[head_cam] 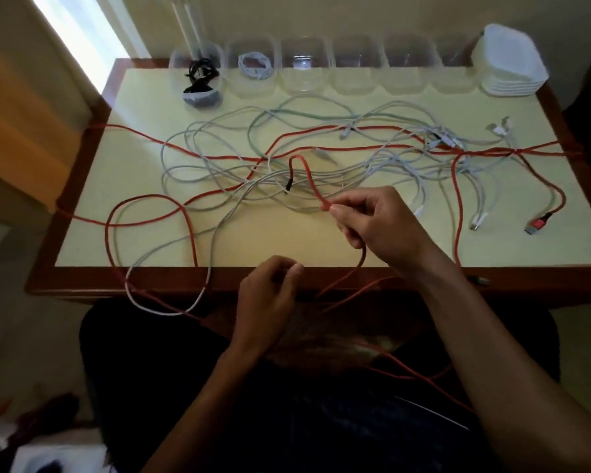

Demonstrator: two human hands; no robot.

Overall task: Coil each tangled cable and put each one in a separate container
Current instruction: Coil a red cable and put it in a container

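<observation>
The red cable (325, 129) lay tangled among the white cables (219, 172) across the cream worktop (151, 247), and where one cable passed over or under another in the knot could not be traced. Its runs left the worktop at both side edges and over the near edge, and the lengths below that edge were lost against dark clothing. One red-and-black plug (539, 222) lay at the worktop's near right corner area; a dark tip on a raised red loop showed at mid-worktop, too small to identify.

The right hand (376, 223) pinched the red cable between thumb and forefinger above the near part of the worktop, the cable arching up from the pinch toward the tangle and also dropping below the hand past the near edge. The left hand (270, 298) sat at the worktop's near edge with fingers curled together; whether it gripped a strand could not be told, as that area was blurred.

Along the worktop's far edge stood a row of clear containers (355, 63). The leftmost held a black cable (200, 75), the next a coiled white cable (256, 64). A stack of white lids (510, 61) sat at the far right corner.
</observation>
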